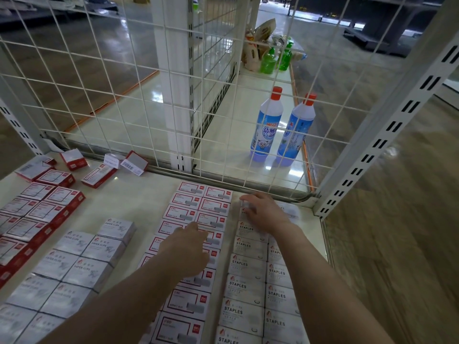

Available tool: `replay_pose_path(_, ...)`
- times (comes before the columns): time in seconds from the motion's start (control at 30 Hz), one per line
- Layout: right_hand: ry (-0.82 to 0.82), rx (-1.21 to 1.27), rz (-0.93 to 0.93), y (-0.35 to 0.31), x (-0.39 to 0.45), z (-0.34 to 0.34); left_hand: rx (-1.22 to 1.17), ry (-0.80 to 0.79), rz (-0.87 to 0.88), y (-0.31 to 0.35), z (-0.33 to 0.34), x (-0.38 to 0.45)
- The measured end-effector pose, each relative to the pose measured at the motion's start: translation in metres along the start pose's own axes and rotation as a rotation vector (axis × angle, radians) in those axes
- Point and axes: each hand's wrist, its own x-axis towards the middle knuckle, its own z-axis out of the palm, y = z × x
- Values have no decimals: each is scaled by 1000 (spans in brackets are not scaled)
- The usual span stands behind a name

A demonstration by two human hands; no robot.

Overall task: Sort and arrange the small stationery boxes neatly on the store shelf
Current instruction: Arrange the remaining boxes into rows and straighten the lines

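On the pale shelf (139, 194) lie rows of small boxes. Two columns of red-bordered boxes (213, 207) run down the middle, and my left hand (188, 247) rests on top of them with fingers bent downward. To their right lie two columns of white STAPLES boxes (244, 288). My right hand (263, 212) lies flat on the far end of those columns, fingers spread over the top box. White PAPER CLIPS boxes (94, 254) form a block at the left, and red boxes (39, 214) are stacked further left.
Several loose red boxes (99, 175) lie scattered at the back left near the wire mesh panel (149, 95). Behind the mesh stand two blue bottles (268, 125) and green bottles (269, 60). A slotted upright post (387, 135) bounds the shelf on the right.
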Motion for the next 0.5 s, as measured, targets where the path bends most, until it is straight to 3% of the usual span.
replay_pose_path(0.17, -2, -16, 7, -3, -2, -1, -1, 1, 9, -2, 1, 1)
replay_pose_path(0.33, 119, 62, 54, -13, -19, 0, -1, -20, 36, -3, -3, -3)
replay_pose_path(0.5, 152, 105, 129, -28, -37, 0, -136, -31, 80, -12, -14, -14)
